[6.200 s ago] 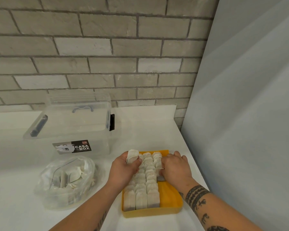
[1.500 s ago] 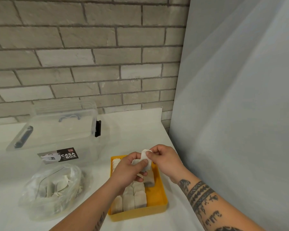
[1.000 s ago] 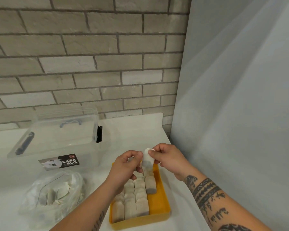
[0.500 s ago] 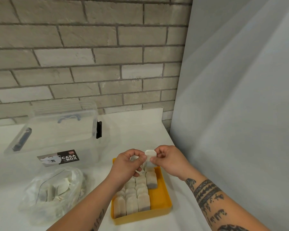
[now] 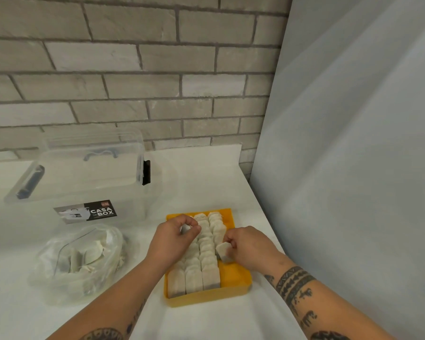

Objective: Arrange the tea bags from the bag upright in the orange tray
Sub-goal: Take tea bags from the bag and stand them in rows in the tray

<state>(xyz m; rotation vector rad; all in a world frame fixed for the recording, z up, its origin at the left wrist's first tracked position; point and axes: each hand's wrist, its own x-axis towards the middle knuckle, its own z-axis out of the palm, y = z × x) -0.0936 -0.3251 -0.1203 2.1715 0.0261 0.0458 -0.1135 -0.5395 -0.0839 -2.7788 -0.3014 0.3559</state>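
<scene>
White bench, nothing fancy. Orange plastic tray holds upright rows of papery tea bags; right grip pinches a single tea bag beside them, left grip curled, can't tell if holding. Crinkly clear bag sits left.

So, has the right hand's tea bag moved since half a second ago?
Yes. The tea bag has dropped from above the orange tray into its right column, pinched by the right hand.
</scene>
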